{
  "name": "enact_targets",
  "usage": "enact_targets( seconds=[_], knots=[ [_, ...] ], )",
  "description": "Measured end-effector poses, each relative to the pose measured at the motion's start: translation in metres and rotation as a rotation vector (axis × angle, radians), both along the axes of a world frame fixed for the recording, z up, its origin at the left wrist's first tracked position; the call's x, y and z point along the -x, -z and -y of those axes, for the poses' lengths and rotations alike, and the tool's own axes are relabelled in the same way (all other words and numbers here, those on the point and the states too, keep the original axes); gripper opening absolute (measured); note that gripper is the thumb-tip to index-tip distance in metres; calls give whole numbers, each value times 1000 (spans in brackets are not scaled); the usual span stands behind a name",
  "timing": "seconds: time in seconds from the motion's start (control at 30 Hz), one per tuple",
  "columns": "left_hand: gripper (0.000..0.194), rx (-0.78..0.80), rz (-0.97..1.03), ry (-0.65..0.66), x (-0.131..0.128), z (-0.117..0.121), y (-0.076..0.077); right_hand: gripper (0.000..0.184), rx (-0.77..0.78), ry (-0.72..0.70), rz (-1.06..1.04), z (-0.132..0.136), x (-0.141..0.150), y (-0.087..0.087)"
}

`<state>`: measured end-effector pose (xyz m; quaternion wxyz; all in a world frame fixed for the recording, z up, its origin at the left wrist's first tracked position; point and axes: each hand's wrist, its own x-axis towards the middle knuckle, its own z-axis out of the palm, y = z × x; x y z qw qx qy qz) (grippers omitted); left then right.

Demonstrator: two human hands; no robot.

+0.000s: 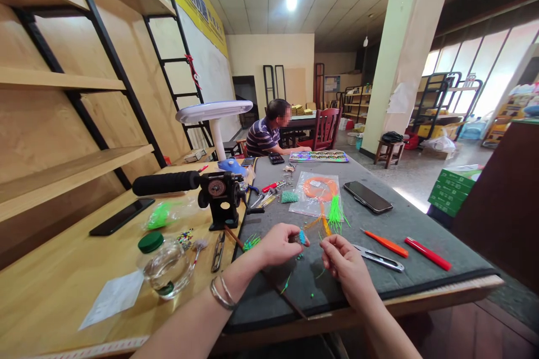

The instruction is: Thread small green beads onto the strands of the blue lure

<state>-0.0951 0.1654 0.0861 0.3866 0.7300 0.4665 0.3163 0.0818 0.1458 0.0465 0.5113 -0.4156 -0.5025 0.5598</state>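
The left hand [280,245] grips a tiny blue bit [302,237] in its fingers; I can't tell if the right hand's [345,263] fingers hold anything. One green tuft [336,214] lies done above them.

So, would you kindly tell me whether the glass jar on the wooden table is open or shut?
Open: the glass jar has no lid on, and a green lid lies beside it on the table.

Plywood shelves [54,81] line the left wall, windows [475,67] the right.
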Motion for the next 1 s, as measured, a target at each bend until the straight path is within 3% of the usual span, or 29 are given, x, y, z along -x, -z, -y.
enact_targets(
  seconds=[0.13,0.27,0.43,0.57,0.77,1.0],
  knots=[
    [12,-175,-269,-18,2,-2,11,36,-29,5,3,2,1,3],
    [9,-186,-372,-36,1,0,15,36,-36,3,7,0,1,6],
    [11,-202,-547,-81,-3,6,9,36,-25,23,-18,-1,2,8],
    [13,-239,-566,-68,-3,6,11,33,-21,11,-28,-2,3,9],
    [17,-138,-265,-36,3,-5,17,32,-39,9,-63,-1,2,9],
    [38,271,463,-7,-2,-7,8,35,-62,-52,-54,3,8,-4]
  ],
)
